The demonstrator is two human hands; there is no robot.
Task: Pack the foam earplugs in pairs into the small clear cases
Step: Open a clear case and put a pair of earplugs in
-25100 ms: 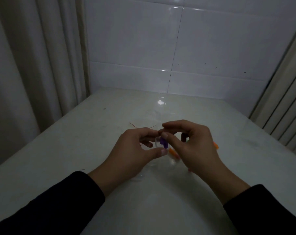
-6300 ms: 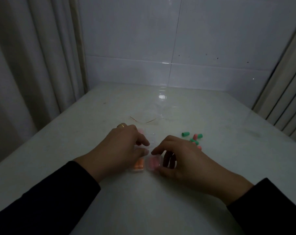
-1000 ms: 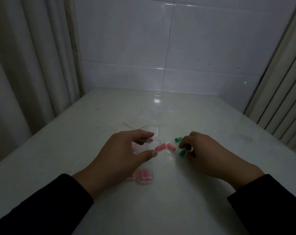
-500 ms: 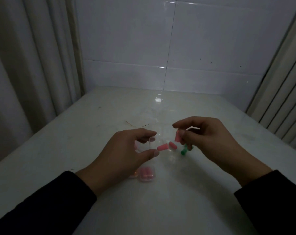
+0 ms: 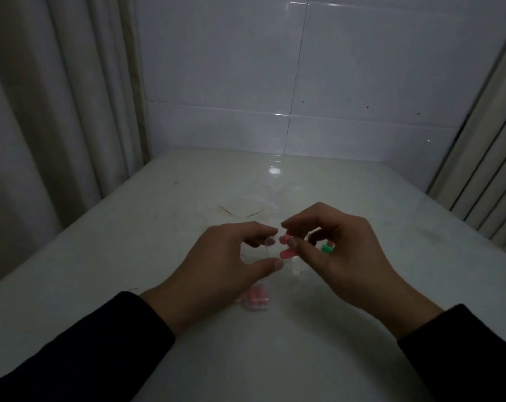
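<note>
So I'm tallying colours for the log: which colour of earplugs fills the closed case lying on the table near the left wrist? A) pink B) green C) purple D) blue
A: the closed case by the left hand shows pink earplugs through its clear lid.

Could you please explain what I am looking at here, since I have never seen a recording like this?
There is no machine: a person wears a camera on the head, looking down at their own two hands over a pale table. The left hand holds a small clear case, hard to see in the dim light. The right hand pinches a pink earplug right beside it. Another pink earplug lies below that, and a green earplug shows behind the right fingers. A filled case with pink earplugs lies nearer the person.
</note>
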